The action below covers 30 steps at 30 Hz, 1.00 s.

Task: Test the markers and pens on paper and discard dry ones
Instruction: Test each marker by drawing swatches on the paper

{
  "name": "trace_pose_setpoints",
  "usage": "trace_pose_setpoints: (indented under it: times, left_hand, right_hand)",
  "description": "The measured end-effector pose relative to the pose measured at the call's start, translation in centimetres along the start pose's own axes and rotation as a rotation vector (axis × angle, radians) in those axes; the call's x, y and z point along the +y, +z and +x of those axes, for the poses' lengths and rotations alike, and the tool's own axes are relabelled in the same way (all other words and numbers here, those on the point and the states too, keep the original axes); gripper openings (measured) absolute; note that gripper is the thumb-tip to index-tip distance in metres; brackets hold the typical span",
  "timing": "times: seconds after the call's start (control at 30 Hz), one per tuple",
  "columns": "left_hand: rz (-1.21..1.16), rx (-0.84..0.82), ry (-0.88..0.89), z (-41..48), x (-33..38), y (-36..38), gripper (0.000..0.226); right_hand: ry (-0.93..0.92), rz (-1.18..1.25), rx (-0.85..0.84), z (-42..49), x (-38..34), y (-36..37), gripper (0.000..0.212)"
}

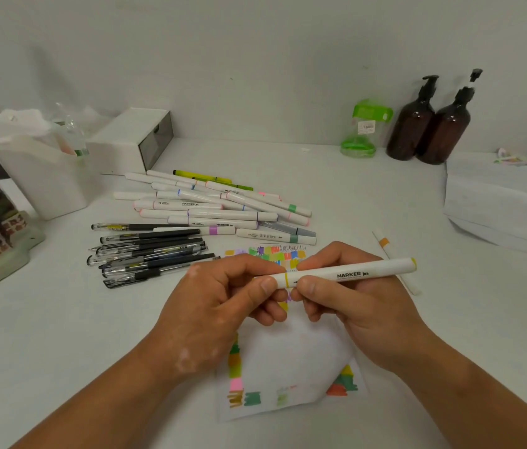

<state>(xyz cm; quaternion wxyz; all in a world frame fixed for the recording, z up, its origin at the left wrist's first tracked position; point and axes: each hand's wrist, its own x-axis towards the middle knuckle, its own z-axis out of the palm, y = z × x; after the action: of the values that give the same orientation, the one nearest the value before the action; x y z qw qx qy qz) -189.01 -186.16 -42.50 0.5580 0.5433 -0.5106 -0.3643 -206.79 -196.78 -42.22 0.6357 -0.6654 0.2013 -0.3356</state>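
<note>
Over the swatched paper (288, 358) at the worktop's (369, 196) 6 o'clock, left hand (210, 306) and right hand (362, 306) hold the yellow marker (353, 273), fingers pinching cap end and barrel, probably uncapping, so next a straight pull apart.

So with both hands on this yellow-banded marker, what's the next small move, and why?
Probably pull the cap off and swatch. The left hand pinches the marker on the cap side of its yellow ring, the right hand grips the barrel beside it, and the cap looks seated, so no tip is exposed. The paper below has bare space in the middle.
</note>
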Motion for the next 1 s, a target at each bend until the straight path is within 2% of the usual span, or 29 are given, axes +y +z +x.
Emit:
trace_pose_setpoints:
  times: [0.17,0.33,0.4,0.43,0.53,0.57,0.63,0.67,0.73,0.77,0.8,0.83,0.9,1.0]
  left_hand:
    - [0.117,0.010,0.025,0.3,-0.4,-0.2,0.021]
    - [0.209,0.067,0.028,0.6,-0.5,-1.6,0.021]
    - [0.214,0.055,0.021,0.7,-0.6,-2.0,0.021]
    - [0.210,0.047,0.019,0.7,-0.7,-2.1,0.022]
    - [0.215,0.032,0.024,0.7,-1.1,-1.6,0.024]
    - [0.232,0.035,0.028,0.6,-1.2,-1.4,0.027]
    - [0.262,0.065,0.039,0.6,-1.3,-1.2,0.034]
    - [0.273,0.094,0.046,0.6,-1.3,-1.3,0.035]
    - [0.309,0.166,0.051,0.7,-1.2,-1.7,0.032]
    - [0.337,0.187,0.051,0.8,-1.2,-1.8,0.029]
    - [0.364,0.191,0.049,0.8,-1.2,-1.9,0.026]
    - [0.385,0.186,0.046,0.8,-1.3,-1.9,0.024]
    - [0.405,0.174,0.035,0.7,-1.4,-1.5,0.019]
    - [0.410,0.187,0.045,0.6,-1.4,-1.3,0.017]
  right_hand:
    - [0.017,-0.013,-0.040,0.2,-0.4,-0.6,0.021]
    - [0.218,0.189,-0.355,0.4,-1.8,-3.5,0.072]
    - [0.296,0.169,-0.407,0.2,-2.4,-3.9,0.070]
    - [0.320,0.105,-0.395,0.2,-2.6,-3.8,0.060]
    - [0.291,-0.335,-0.300,0.0,-2.1,-2.3,0.019]
    - [0.267,-0.465,-0.281,-0.1,-2.0,-1.7,0.014]
    - [0.204,-0.573,-0.180,0.0,-2.2,-1.9,0.015]
    - [0.154,-0.583,-0.034,0.3,-2.4,-2.9,0.014]
    - [0.061,-0.641,0.394,1.0,-2.9,-6.6,0.007]
    - [0.064,-0.726,0.579,1.2,-2.9,-8.6,0.006]
    - [0.116,-0.825,0.689,1.2,-2.8,-10.3,0.007]
    - [0.192,-0.913,0.721,1.2,-2.2,-11.8,0.009]
    - [0.323,-1.013,0.676,1.3,-0.6,-13.5,0.012]
    - [0.373,-1.050,0.673,1.6,0.8,-14.4,0.018]
